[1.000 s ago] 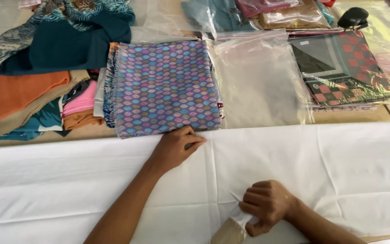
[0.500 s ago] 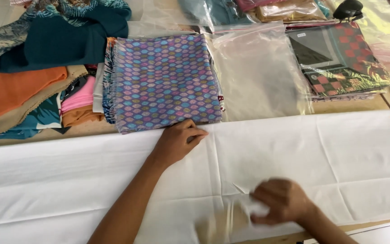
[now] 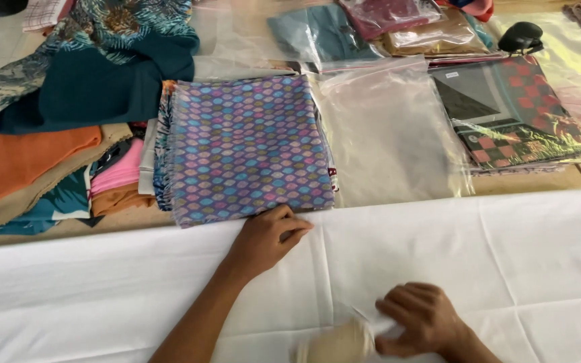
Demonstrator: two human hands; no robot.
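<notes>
Left hand: the left hand (image 3: pixel 267 238) lies palm down on the white cloth (image 3: pixel 102 296), fingers loosely curled, fingertips touching the near edge of the folded patterned fabric (image 3: pixel 247 144). It pinches nothing.
Right hand: the right hand (image 3: pixel 421 323) is bent over the near edge of the white cloth, fingers curled in a pinch on a small fold of it. A blurred tan object (image 3: pixel 337 343) sits just beside the hand; what it is cannot be told.
Change, left: across the last second the left hand has held the same place at the fabric's edge, so it acts as an anchor.
Change, right: the right hand has shifted slightly along the cloth's near edge, and the tan object beside it now shows more fully.
Meaning: judging by this, the work is confined to the cloth's near edge; the patterned fabric is only steadied, not lifted.
Patterned fabric: folded square of purple, blue and pink diamonds, resting partly on the white cloth's far edge.
Left surroundings: a heap of orange, teal and pink fabrics (image 3: pixel 48 141).
Right surroundings: an empty clear plastic bag (image 3: pixel 388 134), then bagged checked cloth (image 3: pixel 512 114).
</notes>
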